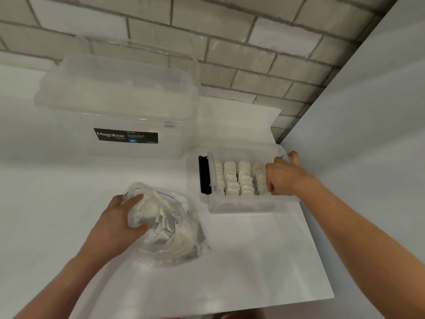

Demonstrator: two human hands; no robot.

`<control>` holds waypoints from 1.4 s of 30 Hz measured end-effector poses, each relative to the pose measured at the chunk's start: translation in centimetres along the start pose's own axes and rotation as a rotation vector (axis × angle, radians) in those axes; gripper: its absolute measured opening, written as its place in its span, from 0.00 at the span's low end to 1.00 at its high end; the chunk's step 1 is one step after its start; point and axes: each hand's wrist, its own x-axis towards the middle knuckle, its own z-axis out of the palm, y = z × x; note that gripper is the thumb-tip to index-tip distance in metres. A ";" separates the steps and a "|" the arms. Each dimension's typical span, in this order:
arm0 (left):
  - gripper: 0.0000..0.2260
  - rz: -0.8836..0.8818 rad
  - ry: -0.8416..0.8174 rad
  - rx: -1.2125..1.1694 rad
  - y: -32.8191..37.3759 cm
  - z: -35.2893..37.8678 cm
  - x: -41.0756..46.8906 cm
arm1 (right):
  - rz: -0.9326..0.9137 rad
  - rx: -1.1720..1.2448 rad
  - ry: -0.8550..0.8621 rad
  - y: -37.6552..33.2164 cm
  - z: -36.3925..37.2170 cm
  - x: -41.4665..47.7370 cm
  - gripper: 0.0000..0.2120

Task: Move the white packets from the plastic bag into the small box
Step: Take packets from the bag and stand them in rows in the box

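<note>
Plastic bag (177, 229) in left hand (115, 224); right hand (285, 178) clutching packets (232, 178).

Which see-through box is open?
The small box at the right hand, showing rows of white packets; the big Megabox bin has its lid on.

One plastic bag (174, 240) at our left hand (117, 223), one small box (241, 206) with four packet rows (232, 178) at our right hand (284, 178), one bin (119, 107) beyond.
</note>
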 end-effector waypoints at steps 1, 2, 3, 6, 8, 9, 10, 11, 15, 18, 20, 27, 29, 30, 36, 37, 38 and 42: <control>0.34 0.000 -0.002 0.002 -0.1 0.0 0.0 | 0.006 -0.003 -0.003 -0.1 0.0 0.0 0.10; 0.34 0.004 -0.003 0.001 -0.1 -0.1 0.0 | 0.005 0.001 -0.005 -0.2 -0.1 0.0 0.08; 0.33 0.009 -0.005 -0.002 -0.2 -0.2 0.0 | 0.000 -0.008 -0.015 -0.3 -0.4 -0.2 0.06; 0.31 0.046 -0.004 -0.002 -0.4 -0.7 -0.1 | 0.015 0.040 -0.024 0.0 -2.2 -1.5 0.06; 0.30 0.068 -0.008 -0.006 -0.6 -1.1 -0.1 | 0.017 0.149 0.086 0.4 -3.6 -3.0 0.10; 0.29 0.076 -0.013 -0.009 -0.7 -1.2 -0.1 | -0.001 0.238 0.184 0.2 -4.3 -4.0 0.10; 0.29 0.084 -0.020 -0.012 -0.9 -1.4 -0.2 | -0.032 0.367 0.305 -0.4 -5.0 -5.2 0.11; 0.29 0.090 -0.026 -0.016 -1.0 -1.4 -0.2 | -0.072 0.525 0.434 -1.3 -5.7 -6.6 0.10; 0.28 0.142 -0.034 -0.047 -1.5 -1.7 0.0 | -0.287 1.088 0.641 -10.3 -8.5 -11.5 0.05; 0.24 0.231 -0.014 -0.055 -1.8 -2.0 0.0 | -0.472 1.221 0.438 -18.9 -8.6 -11.1 0.04; 0.19 0.292 -0.021 -0.035 -1.9 -2.0 -0.2 | -0.460 1.015 0.329 -23.2 -6.9 -9.2 0.05; 0.17 0.274 -0.187 0.098 -3.7 -1.6 -0.5 | -0.126 0.617 0.250 -25.0 -3.4 -6.5 0.07; 0.27 0.284 -0.242 0.104 -4.0 -1.4 -0.6 | -0.121 0.622 0.210 -25.1 -3.7 -6.6 0.07; 0.30 0.305 -0.254 0.122 -4.0 -1.2 -0.6 | -0.113 0.622 0.186 -25.3 -3.9 -6.6 0.07; 0.32 0.336 -0.253 0.189 -3.3 -1.5 -1.0 | -0.223 0.525 0.119 -26.3 -5.3 -6.4 0.14; 0.32 0.343 -0.261 0.190 -3.2 -1.7 -1.0 | -0.243 0.508 0.117 -26.4 -5.5 -6.3 0.15; 0.32 0.348 -0.269 0.193 -3.2 -1.8 -0.9 | -0.263 0.495 0.118 -26.5 -5.7 -6.2 0.14; 0.34 0.354 -0.295 0.090 -3.6 -2.3 -0.8 | -0.306 0.506 0.156 -26.3 -5.9 -6.0 0.06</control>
